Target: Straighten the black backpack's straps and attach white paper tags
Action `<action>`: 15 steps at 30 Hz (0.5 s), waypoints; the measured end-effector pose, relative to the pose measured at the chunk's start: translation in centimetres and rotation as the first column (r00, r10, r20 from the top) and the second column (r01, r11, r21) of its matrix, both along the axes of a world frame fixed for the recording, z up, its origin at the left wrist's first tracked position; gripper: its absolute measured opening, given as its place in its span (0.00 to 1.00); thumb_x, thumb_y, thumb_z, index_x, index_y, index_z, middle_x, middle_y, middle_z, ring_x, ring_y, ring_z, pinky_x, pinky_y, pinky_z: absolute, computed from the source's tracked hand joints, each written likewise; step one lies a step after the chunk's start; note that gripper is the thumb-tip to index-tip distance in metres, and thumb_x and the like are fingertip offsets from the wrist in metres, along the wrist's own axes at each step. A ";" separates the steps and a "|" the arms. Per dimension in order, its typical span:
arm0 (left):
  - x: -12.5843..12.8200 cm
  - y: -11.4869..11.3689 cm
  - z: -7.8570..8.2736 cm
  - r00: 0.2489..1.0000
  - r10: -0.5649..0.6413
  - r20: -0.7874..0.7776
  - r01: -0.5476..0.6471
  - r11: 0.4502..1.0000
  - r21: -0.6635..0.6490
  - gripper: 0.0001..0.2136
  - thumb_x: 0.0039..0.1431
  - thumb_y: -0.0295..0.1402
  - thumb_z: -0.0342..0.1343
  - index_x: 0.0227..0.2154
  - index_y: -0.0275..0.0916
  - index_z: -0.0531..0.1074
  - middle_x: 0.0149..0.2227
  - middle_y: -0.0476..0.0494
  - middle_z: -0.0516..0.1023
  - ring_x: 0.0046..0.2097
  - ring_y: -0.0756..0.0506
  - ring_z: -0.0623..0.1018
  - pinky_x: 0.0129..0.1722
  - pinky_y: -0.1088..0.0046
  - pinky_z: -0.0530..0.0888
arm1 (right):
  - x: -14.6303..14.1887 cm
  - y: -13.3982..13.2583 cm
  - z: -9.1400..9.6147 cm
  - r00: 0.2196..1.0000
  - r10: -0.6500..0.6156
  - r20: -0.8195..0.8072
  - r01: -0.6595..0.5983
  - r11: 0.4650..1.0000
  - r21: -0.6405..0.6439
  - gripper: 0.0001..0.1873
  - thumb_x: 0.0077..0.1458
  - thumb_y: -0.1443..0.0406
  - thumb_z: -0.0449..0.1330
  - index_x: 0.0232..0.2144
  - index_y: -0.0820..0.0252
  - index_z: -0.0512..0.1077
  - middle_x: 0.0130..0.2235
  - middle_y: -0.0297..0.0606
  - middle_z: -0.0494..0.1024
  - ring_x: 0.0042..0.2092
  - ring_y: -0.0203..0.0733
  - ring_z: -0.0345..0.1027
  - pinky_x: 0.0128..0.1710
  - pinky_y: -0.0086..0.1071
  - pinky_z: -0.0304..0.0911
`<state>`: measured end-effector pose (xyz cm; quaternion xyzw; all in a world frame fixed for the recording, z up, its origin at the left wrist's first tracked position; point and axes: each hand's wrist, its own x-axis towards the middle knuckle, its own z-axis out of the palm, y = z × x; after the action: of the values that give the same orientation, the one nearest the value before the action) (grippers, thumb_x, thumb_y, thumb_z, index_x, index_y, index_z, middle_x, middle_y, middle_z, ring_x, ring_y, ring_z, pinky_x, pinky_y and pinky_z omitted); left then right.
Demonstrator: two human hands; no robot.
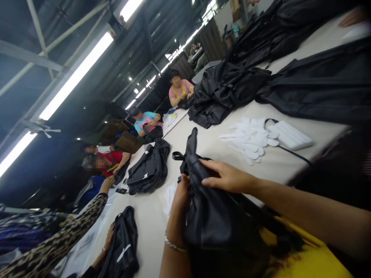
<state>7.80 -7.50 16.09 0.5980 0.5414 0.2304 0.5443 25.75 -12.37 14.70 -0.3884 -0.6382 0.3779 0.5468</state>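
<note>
The black bag (210,218) was held at the desk (152,231), its long axis pointing away from the person. The right hand (232,177) grasped it with fingers from the right, the left hand (181,195) from the left, equally near.

2 hands (228,177) (181,195) — 1 blk bag (207,216) held

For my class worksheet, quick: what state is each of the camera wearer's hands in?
Left hand: holding the black bag, fingers mostly hidden.
Right hand: on the same bag, thumb and forefinger apart; grip unclear.
</note>
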 end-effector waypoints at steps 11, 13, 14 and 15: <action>0.4 -0.9 12.1 0.884 0.000 -0.468 0.090 0.981 0.170 0.16 0.40 0.40 0.58 0.31 0.35 0.69 0.26 0.48 0.72 0.30 0.48 0.71 0.25 0.78 0.67 | -6.4 -0.4 3.7 0.998 0.037 0.046 -0.043 0.987 0.155 0.36 0.44 0.52 0.54 0.52 0.66 0.56 0.43 0.45 0.62 0.46 0.46 0.57 0.47 0.37 0.54; 1.2 -0.5 12.0 0.875 0.043 -0.481 0.053 0.981 0.184 0.14 0.38 0.38 0.59 0.28 0.34 0.68 0.23 0.49 0.71 0.26 0.50 0.70 0.23 0.79 0.66 | -5.7 0.2 3.8 0.991 0.127 0.042 -0.133 0.973 0.188 0.32 0.44 0.51 0.54 0.47 0.66 0.62 0.43 0.45 0.63 0.46 0.43 0.58 0.46 0.34 0.55; 1.2 -0.1 11.7 0.886 0.070 -0.458 0.016 0.983 0.182 0.14 0.37 0.37 0.59 0.28 0.34 0.68 0.23 0.50 0.71 0.25 0.51 0.70 0.22 0.79 0.66 | -4.9 0.8 3.4 0.984 0.175 0.032 -0.178 0.962 0.206 0.29 0.45 0.51 0.53 0.45 0.65 0.65 0.43 0.43 0.64 0.45 0.41 0.59 0.46 0.33 0.56; 0.9 0.2 11.3 0.901 0.101 -0.422 -0.027 0.983 0.179 0.14 0.36 0.36 0.59 0.28 0.34 0.68 0.22 0.50 0.71 0.24 0.51 0.70 0.22 0.79 0.66 | -3.9 1.6 2.5 0.982 0.188 0.013 -0.187 0.960 0.209 0.25 0.47 0.52 0.52 0.43 0.63 0.66 0.43 0.42 0.65 0.45 0.40 0.60 0.46 0.31 0.56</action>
<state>8.74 -7.30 27.39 0.6597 0.6457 0.1561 0.3513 21.84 -10.79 17.22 -0.2653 -0.7064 0.3602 0.5485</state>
